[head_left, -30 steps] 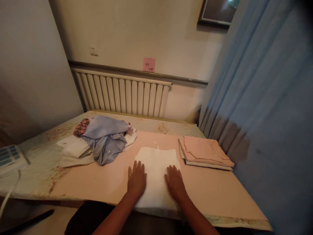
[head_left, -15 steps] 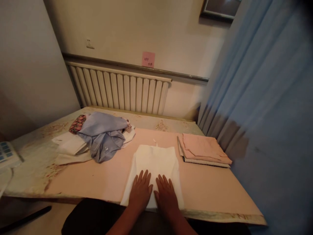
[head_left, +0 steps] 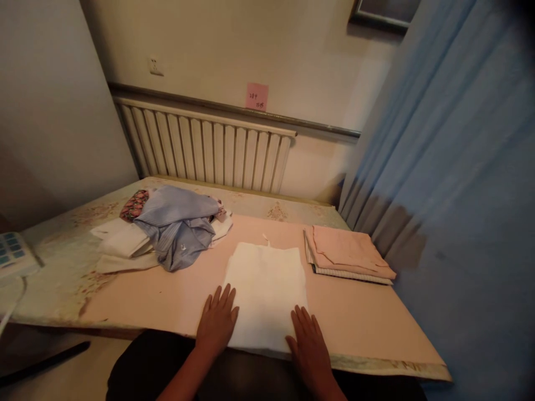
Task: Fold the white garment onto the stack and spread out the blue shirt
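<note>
A white cloth [head_left: 264, 292] lies flat on the pink tabletop [head_left: 175, 298] in front of me, its near edge at the table's front edge. My left hand [head_left: 217, 321] rests flat with fingers spread on the cloth's near left corner. On the near right corner my right hand [head_left: 308, 341] lies flat too, fingers stretched out. Neither hand holds anything.
A loose heap of blue, white and patterned clothes [head_left: 167, 228] sits at the back left. A folded pink and striped stack [head_left: 348, 253] lies at the right. A blue curtain [head_left: 451, 184] hangs along the right side. A radiator [head_left: 207, 146] lines the wall; a keypad device [head_left: 14, 253] sits far left.
My hands were together at the middle of the cloth's near edge half a second ago; they have slid apart to its left and right corners.
</note>
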{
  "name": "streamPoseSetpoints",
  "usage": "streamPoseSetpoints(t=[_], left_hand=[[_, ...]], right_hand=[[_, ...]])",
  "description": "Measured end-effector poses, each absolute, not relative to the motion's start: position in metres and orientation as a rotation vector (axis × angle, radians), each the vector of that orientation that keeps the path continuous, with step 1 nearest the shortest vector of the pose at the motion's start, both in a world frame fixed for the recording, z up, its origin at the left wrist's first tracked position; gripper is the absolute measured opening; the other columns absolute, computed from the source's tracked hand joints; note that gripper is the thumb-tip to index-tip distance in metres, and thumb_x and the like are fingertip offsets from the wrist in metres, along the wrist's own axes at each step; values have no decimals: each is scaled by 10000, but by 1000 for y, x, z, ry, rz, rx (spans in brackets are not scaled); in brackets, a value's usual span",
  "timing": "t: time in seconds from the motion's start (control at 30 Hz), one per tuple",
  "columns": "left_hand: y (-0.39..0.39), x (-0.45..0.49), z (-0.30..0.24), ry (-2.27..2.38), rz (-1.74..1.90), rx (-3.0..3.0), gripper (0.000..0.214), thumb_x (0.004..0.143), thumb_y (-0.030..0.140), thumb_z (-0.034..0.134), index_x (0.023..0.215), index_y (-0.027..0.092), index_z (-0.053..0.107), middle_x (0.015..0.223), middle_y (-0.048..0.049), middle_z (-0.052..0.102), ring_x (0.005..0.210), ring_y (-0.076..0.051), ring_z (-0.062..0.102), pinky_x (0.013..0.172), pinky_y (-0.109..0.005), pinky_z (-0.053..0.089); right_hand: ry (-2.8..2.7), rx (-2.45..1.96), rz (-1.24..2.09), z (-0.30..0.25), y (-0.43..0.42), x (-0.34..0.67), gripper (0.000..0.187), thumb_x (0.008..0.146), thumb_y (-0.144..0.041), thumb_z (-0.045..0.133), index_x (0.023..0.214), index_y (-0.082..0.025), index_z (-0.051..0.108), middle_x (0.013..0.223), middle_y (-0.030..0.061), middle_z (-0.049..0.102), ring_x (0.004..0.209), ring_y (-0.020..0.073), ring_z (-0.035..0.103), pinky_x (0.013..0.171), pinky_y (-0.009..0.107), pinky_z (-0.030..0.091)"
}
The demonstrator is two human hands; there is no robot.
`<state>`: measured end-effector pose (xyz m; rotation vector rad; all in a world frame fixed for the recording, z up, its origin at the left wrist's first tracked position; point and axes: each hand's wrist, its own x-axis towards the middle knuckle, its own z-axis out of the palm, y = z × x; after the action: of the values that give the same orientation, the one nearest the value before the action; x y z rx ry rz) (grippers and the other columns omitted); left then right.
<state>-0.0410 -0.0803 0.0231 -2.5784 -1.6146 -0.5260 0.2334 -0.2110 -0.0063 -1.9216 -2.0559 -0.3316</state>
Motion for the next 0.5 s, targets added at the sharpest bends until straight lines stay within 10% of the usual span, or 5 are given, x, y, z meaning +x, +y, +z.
streamPoseSetpoints(t=[0.5], left_hand=[[-115,-55,5,-1426,-567,-2485,458,907,346,429,1324,181,523,1426,-72,482,1359,-300,360,1082,-518,298]], right_hand=[[-2072,-1714,-332,-9,-233,240,747,810,-138,531,1486,-232,228,1502,62,346,1398,271,277,1108,519,296]])
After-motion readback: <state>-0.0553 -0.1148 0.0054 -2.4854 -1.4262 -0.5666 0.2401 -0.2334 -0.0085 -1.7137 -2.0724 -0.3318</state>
